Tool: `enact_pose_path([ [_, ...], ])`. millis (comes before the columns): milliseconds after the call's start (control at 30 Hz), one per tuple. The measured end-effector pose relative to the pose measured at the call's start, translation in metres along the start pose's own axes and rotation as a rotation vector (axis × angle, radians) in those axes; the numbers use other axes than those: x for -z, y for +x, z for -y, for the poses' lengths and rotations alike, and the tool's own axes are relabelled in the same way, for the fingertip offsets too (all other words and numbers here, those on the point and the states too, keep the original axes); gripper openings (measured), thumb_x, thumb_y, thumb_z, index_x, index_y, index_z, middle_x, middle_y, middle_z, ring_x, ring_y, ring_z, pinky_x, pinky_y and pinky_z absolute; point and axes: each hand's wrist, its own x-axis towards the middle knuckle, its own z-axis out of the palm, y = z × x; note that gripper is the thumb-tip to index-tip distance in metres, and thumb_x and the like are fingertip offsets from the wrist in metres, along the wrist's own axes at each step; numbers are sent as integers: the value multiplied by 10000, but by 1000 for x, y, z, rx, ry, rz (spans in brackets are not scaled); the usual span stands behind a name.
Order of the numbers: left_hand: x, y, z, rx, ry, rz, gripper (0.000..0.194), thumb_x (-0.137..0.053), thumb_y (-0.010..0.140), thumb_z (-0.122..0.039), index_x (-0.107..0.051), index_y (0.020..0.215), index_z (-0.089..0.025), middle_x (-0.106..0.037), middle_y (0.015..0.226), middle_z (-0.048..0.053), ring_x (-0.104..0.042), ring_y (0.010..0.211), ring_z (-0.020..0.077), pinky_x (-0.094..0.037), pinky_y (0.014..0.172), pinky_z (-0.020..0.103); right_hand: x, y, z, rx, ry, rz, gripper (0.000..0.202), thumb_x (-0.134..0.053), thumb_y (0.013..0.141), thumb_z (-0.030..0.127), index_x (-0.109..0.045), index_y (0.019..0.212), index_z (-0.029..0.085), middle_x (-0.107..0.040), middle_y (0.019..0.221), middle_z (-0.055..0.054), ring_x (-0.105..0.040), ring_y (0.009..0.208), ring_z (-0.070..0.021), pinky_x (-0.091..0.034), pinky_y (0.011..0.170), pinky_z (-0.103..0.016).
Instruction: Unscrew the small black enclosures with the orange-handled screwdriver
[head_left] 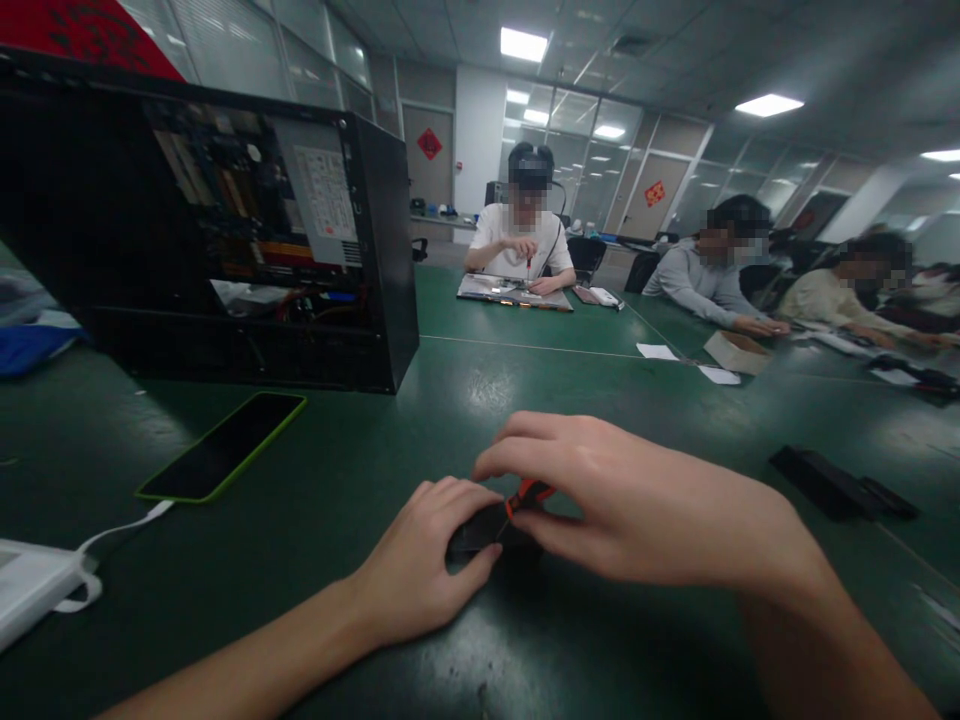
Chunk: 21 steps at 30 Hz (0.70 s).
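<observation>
A small dark object lies on the green table in front of me, partly covered by my fingers, so its kind cannot be made out. My left hand is wrapped around its left side, thumb at the near edge. Above it, my right hand grips an orange and black screwdriver. Its thin shaft slants down to the left, and the tip reaches the dark object close to my left thumb. The right fingers hide much of the handle.
An opened black computer case stands at the left. Nearer lie a green-edged phone, a white cable and a white box. Black parts rest at right. Across the table, a person works with a screwdriver; others sit right.
</observation>
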Motion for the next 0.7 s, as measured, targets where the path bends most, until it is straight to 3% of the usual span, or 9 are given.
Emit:
enact_pose_path([
  [133, 0, -1, 0, 2, 0, 2, 275, -675, 917, -241, -651, 1191, -247, -731, 1215, 67, -655, 1111, 289, -493, 960, 456, -5, 7, 0, 6, -70, -35, 232, -505, 1076, 303, -678, 1129, 157, -659, 1037, -57, -594, 917, -164, -428, 779, -302],
  [233, 0, 0, 0, 6, 2, 0, 312, -682, 905, -236, -644, 1215, -245, -728, 1214, 68, -652, 1119, 295, -496, 973, 467, -6, 9, 0, 1, -76, -49, 200, -493, 1051, 191, -670, 1134, 153, -651, 1061, -57, -592, 942, -161, -433, 800, -296],
  [467, 1, -1, 0, -9, -1, -24, 324, -675, 894, -262, -678, 1218, -259, -738, 1132, 79, -670, 1080, 303, -532, 943, 448, -1, 3, 8, 63, 71, 42, 363, -519, 948, 35, -646, 1259, 173, -634, 1256, -78, -598, 1094, -162, -477, 940, -279],
  [633, 0, -1, 1, -14, -3, -11, 311, -671, 906, -243, -651, 1216, -254, -728, 1183, 60, -658, 1094, 288, -509, 947, 448, -7, 7, 5, -10, -63, -35, 170, -543, 1040, 237, -662, 1147, 178, -648, 1088, -62, -595, 932, -171, -444, 775, -298],
  [700, 0, -1, 1, -12, -1, -9, 309, -676, 903, -239, -641, 1210, -248, -727, 1197, 60, -650, 1110, 291, -491, 967, 463, -8, 9, 2, -18, -106, -73, 163, -527, 1046, 229, -657, 1123, 168, -640, 1048, -58, -582, 910, -171, -425, 757, -300],
])
